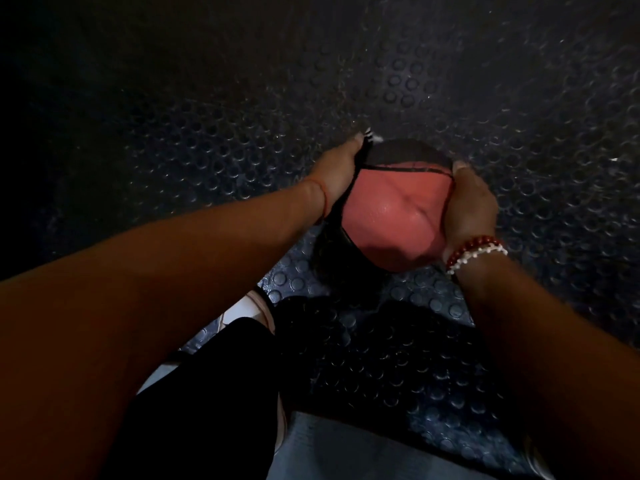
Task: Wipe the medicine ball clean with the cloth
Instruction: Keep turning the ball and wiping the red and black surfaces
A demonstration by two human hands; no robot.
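A dark medicine ball (410, 151) sits on the floor just ahead of me, mostly wrapped in a pink cloth (388, 216) with a black hem. Only the ball's far top and lower left side show. My left hand (337, 171) grips the cloth's left edge against the ball, and a striped white corner pokes out past the thumb. My right hand (467, 206), with beaded bracelets at the wrist, grips bunched cloth on the ball's right side. The cloth is pulled taut between both hands.
Dark rubber flooring with raised round studs (485, 98) spreads all around the ball. My leg in black trousers (207, 393) and a pale shoe (265, 308) are at the lower left. A light grey fabric (346, 452) lies at the bottom edge.
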